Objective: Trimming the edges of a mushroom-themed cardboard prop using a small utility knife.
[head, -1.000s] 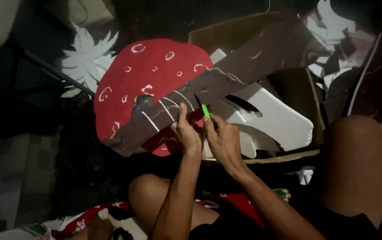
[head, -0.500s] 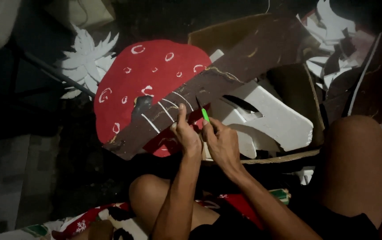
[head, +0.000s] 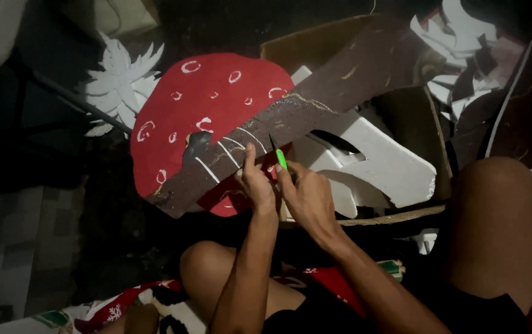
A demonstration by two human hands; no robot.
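We hold green-handled knife (head: 280, 158) in right hand (head: 308, 196), blade on long brown foam strip (head: 290, 117); left hand (head: 255, 183) pinches strip's lower edge, over red spotted cutout (head: 207, 102). Several white slits already cut; strip's right part uncut.

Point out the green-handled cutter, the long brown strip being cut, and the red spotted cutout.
green-handled cutter (head: 281, 159): head view, on the green handle near the blade.
long brown strip (head: 346, 83): head view, on its bare upper part.
red spotted cutout (head: 216, 105): head view, on its red face.
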